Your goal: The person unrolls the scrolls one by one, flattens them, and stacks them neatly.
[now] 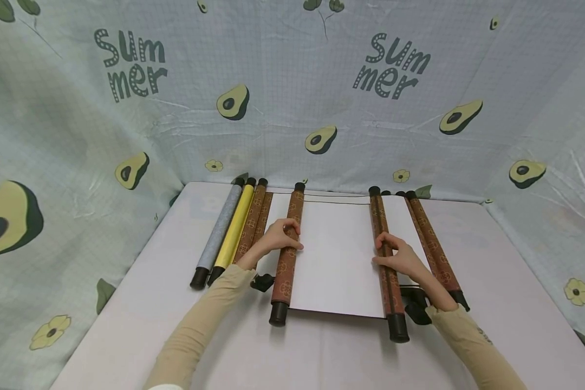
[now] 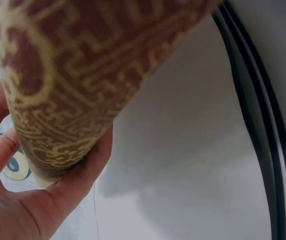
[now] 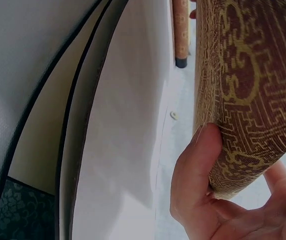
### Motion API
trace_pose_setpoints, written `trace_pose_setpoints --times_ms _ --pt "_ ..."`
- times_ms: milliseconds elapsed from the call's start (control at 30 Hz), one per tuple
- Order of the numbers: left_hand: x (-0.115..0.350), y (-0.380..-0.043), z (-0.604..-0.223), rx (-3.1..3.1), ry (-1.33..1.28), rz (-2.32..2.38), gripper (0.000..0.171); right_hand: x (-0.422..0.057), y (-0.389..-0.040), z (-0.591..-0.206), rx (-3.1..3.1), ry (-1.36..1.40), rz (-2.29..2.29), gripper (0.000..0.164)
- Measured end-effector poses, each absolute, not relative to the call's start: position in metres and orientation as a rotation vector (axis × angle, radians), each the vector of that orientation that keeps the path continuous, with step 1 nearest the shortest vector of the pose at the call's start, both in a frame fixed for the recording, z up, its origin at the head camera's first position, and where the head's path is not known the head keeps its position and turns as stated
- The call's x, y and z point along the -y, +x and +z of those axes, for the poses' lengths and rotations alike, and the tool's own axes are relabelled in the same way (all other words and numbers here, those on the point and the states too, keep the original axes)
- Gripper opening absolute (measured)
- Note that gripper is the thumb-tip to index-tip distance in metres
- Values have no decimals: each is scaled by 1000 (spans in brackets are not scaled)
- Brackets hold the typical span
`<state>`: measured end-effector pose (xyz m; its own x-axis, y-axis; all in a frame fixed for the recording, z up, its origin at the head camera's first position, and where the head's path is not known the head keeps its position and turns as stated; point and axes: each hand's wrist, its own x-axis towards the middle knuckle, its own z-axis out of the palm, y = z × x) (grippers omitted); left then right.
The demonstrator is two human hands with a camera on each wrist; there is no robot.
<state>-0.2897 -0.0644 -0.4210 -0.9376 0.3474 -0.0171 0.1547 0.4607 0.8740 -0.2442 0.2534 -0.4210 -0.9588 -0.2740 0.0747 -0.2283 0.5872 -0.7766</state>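
Note:
A hanging scroll lies partly unrolled, its white sheet (image 1: 338, 254) stretched between two brown patterned rolls with black end knobs. My left hand (image 1: 275, 237) grips the left roll (image 1: 284, 276), thumb on the inner side and fingers over the top. The right roll (image 1: 392, 287) is held the same way by my right hand (image 1: 401, 257). In the left wrist view the thumb (image 2: 78, 180) lies under the roll's edge. In the right wrist view the thumb (image 3: 193, 175) presses against the patterned backing (image 3: 253, 75). Other sheets with dark borders lie beneath this scroll.
Left of the scroll lie a grey roll (image 1: 220, 230), a yellow roll (image 1: 236, 225) and a brown roll (image 1: 251, 219). More brown rolls (image 1: 434, 246) lie on the right. Black objects (image 1: 416, 303) sit by the lower sheets. A printed cloth (image 1: 273, 70) hangs behind the white table (image 1: 127, 330).

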Motion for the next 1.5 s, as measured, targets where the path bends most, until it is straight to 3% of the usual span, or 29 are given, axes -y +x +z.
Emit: trace_pose_setpoints --times_ms 733,967,1500 --pt "72 -295 -423 -2362 413 1563 34 -277 -244 -413 -2737 -376 -1299 26" --pt "76 -297 -424 -2348 502 1626 26 -284 -244 -411 -2714 -347 -1318 27" --pt "75 -297 -424 -2502 505 1570 33 -286 -246 -409 -2675 -346 -1391 34"
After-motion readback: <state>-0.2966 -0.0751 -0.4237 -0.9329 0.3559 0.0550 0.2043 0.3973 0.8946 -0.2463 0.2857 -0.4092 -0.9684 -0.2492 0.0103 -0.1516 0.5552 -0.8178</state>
